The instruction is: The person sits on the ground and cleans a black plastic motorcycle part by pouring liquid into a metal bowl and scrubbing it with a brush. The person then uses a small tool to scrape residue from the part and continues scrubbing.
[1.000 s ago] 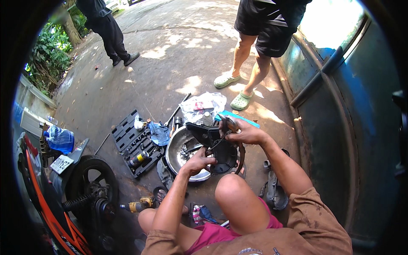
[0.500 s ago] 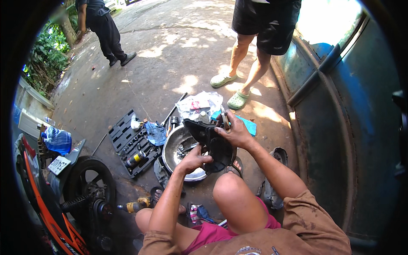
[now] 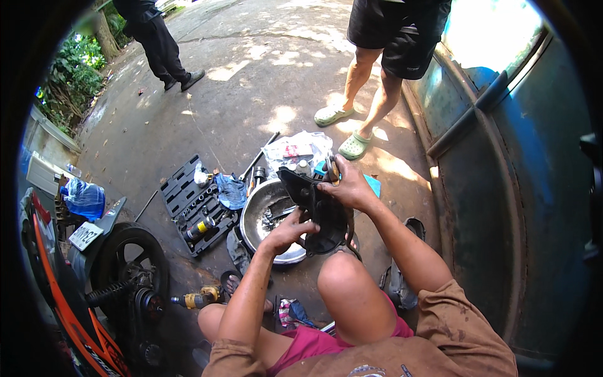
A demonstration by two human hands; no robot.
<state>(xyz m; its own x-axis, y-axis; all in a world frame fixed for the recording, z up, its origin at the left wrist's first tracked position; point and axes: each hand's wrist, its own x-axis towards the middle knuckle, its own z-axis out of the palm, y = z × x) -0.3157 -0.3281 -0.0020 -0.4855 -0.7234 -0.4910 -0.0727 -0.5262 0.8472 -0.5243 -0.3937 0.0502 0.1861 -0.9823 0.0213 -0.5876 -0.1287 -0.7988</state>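
Cover (image 3: 330, 227), black and hollow, probably light, stiff and grease-slick, is hanging at the right edge of the basin (image 3: 246, 217), left hand (image 3: 286, 234) gripping its left side with bent fingers, right hand (image 3: 352, 187) clasping its upper rim, likely its surest hold.

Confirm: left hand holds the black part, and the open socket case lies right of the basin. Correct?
Not quite: the open socket case lies left of the basin, as the head view shows. The left hand does hold the black part.
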